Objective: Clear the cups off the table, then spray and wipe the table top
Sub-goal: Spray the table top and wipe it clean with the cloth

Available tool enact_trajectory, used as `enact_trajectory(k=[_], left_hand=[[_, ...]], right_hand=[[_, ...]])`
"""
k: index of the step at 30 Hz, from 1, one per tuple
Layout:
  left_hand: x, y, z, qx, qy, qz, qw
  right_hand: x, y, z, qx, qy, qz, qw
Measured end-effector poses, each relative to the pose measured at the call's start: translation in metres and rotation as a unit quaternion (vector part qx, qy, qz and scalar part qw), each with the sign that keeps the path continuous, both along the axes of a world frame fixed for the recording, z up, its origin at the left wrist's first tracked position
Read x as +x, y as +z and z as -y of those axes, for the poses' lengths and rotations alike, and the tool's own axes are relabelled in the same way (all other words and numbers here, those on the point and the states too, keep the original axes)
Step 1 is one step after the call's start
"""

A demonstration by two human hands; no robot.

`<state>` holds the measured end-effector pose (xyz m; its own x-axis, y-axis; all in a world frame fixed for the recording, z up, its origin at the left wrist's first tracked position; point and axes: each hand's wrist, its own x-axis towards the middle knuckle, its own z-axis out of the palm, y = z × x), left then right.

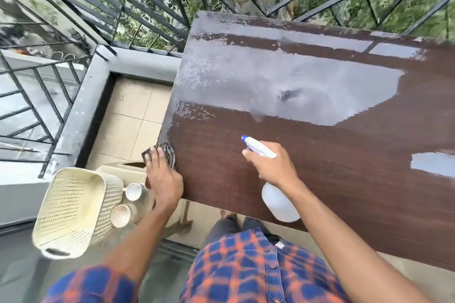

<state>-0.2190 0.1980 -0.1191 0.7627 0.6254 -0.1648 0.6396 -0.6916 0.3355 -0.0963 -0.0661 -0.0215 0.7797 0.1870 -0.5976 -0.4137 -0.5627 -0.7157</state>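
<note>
The dark brown table top (320,155) fills the right of the head view, wet and shiny across its far half. My left hand (163,179) presses a dark striped cloth (167,155) onto the table's near left corner. Over the table's front part, my right hand (273,165) grips a white spray bottle (278,200) with a blue-tipped nozzle pointing toward the far left. Two white cups (134,190) (121,215) stand off the table on a low surface to the left, beside a basket.
A cream perforated basket (66,211) lies tilted at the lower left, next to the cups. Black metal railings (147,15) close the balcony behind and left of the table. Beige floor tiles (133,115) show left of the table.
</note>
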Motion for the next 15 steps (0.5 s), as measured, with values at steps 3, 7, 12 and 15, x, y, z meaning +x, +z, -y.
enact_trajectory(k=[3, 7, 12, 15], left_hand=[[0.015, 0.002, 0.083, -0.011, -0.115, 0.024, 0.993], [0.069, 0.000, 0.174, -0.037, -0.358, 0.043, 0.932], [0.165, 0.002, 0.131, 0.003, -0.426, 0.019, 0.904], [0.190, -0.005, 0.050, 0.015, -0.260, 0.019, 0.965]], right_hand=[[0.001, -0.001, 0.010, -0.002, -0.012, -0.005, 1.000], [0.005, -0.002, 0.039, -0.007, -0.069, -0.010, 0.998], [0.019, -0.003, 0.063, -0.026, -0.118, -0.019, 0.992], [0.026, -0.004, 0.057, -0.030, -0.110, -0.020, 0.993]])
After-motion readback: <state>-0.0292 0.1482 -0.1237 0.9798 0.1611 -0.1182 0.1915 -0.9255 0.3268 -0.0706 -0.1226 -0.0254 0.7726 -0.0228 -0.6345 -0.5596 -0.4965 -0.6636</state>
